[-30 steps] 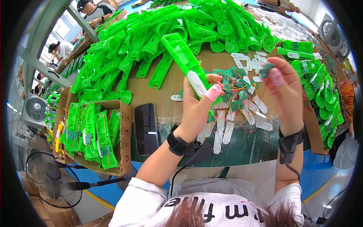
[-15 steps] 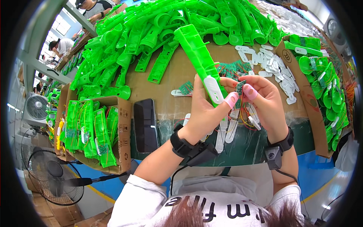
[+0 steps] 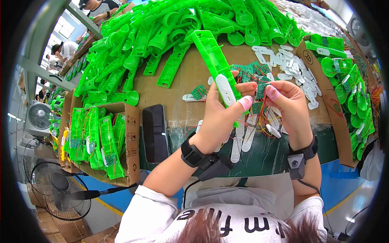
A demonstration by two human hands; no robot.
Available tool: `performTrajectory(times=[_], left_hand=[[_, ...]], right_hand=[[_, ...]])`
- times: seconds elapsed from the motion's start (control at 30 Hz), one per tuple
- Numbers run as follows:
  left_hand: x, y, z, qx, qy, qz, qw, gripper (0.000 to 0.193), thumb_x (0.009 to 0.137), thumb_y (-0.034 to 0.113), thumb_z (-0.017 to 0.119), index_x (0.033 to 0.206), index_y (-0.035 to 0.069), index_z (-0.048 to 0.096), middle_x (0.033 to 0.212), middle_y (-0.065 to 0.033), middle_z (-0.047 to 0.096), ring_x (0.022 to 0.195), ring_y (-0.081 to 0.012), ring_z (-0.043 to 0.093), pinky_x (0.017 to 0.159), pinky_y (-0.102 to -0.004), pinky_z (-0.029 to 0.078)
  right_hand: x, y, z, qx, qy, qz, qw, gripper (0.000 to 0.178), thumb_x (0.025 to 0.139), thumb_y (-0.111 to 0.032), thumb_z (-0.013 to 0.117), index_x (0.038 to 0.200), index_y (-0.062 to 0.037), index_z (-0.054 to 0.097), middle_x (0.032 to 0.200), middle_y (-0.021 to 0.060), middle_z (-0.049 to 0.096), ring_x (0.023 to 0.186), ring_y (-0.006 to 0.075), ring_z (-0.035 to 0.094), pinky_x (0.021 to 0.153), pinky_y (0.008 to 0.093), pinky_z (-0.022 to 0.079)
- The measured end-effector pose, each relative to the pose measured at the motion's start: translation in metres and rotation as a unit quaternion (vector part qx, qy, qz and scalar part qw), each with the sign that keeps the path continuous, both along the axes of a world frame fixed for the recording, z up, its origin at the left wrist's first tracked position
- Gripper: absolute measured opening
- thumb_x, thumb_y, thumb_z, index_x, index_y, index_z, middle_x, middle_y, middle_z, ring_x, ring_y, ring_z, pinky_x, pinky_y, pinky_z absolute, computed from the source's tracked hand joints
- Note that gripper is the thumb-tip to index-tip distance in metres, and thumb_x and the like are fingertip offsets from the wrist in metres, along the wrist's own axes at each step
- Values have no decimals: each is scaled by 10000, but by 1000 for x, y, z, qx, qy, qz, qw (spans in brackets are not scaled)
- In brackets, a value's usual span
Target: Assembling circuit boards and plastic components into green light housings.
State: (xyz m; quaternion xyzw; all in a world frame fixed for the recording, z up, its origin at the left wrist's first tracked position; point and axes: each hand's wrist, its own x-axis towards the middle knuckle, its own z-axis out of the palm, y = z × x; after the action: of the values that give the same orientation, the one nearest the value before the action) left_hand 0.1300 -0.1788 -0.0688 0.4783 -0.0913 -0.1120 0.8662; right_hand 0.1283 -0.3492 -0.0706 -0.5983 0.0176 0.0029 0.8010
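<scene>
My left hand [image 3: 221,115] is closed around a long green plastic housing [image 3: 211,52], which points up and to the left. A white oblong cover piece [image 3: 225,89] lies against the housing, just above my left thumb. Between the thumb and fingers of my right hand [image 3: 288,106] is a small green circuit board [image 3: 261,90] with thin wires hanging from it. Fingers of my left hand reach close to the board's left edge; whether they touch it I cannot tell. Pinkish tape wraps both thumbs. More wired circuit boards [image 3: 250,73] lie just beyond my hands.
Green housings [image 3: 170,36] are heaped at the back. Loose white covers [image 3: 285,60] lie right of centre. A black phone [image 3: 155,133] rests beside the left cardboard box [image 3: 133,141] of wired housings. Another cardboard box [image 3: 324,101] stands right. A black fan [image 3: 60,182] is at lower left.
My right hand has shifted slightly right and turned the circuit board, so more of its face shows. The housing in my left hand has tilted a little and moved slightly; left-hand fingers have straightened.
</scene>
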Motion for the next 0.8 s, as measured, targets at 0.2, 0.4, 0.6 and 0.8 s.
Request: performTrajectory(times=[0.2,0.4,0.6,0.8], left_hand=[[-2,-1,-2,12,-24,14,1000,534,756,26,586,1216,21,315,1130,-191,537,1047,-244,532,856,-345,447],[-3,-3,-3,46,-69,28,996,506,757,-38,553,1202,21,319,1131,-193,537,1072,-258,520,855,-336,441],[-3,-5,-7,86,-114,38,989,497,768,-33,547,1204,19,315,1136,-186,537,1087,-253,512,861,-322,435],[-2,-7,-12,77,-143,18,987,570,775,15,574,1260,23,275,1241,-183,443,1094,-234,504,857,-321,435]], right_hand=[[-1,2,0,-33,-27,-35,998,202,766,-102,679,897,37,613,796,69,642,697,77,595,634,190,479],[-1,3,-2,-52,-35,-75,995,193,760,-84,682,888,42,614,781,65,640,671,69,589,600,173,469],[-1,3,-2,-64,-42,-90,993,186,759,-84,682,882,39,617,771,60,639,668,65,587,594,168,465],[1,-3,1,-30,-47,-97,994,191,771,-120,677,900,12,626,784,49,643,687,69,595,607,177,478]])
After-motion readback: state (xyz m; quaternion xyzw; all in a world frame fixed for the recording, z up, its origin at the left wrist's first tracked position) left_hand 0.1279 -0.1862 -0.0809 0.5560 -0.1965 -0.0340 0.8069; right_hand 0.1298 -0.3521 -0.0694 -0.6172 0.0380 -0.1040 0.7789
